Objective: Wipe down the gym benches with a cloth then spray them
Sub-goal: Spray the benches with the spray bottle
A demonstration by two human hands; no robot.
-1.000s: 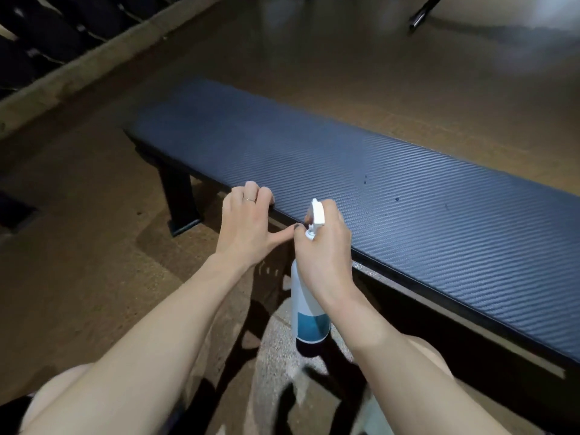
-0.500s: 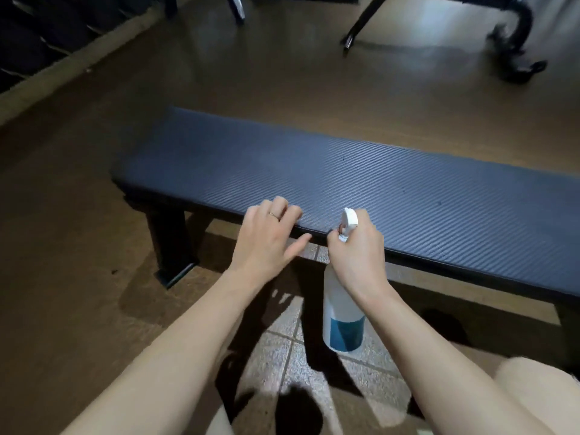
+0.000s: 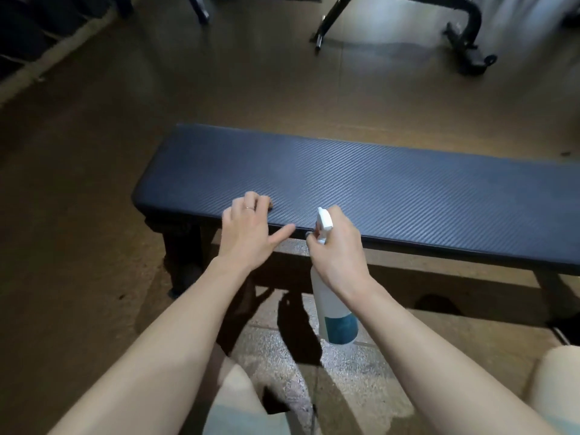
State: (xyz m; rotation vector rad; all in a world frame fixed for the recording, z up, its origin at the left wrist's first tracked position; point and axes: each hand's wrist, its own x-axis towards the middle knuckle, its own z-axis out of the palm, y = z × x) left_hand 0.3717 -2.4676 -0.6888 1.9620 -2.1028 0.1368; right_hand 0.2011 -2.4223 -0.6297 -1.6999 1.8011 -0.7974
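A: From the head camera, where is the spray bottle (image 3: 333, 309)?

B: In front of the near edge of the bench tabletop (image 3: 392, 189), hanging upright over the floor (image 3: 78, 215). Its white nozzle sits level with the pad's edge, and blue liquid fills the bottom.

A: And the right hand (image 3: 337, 248)?

B: Its grip is closed round the bottle's neck, fingers curled at the trigger.

A: The left hand (image 3: 248, 229)?

B: It rests on the tabletop's near edge close to the left end. The fingers bend over the pad, the thumb points out toward the bottle, and it holds nothing. A ring shows on one finger.

A: Anything behind?

B: Black equipment frames (image 3: 464, 36) on the far floor.
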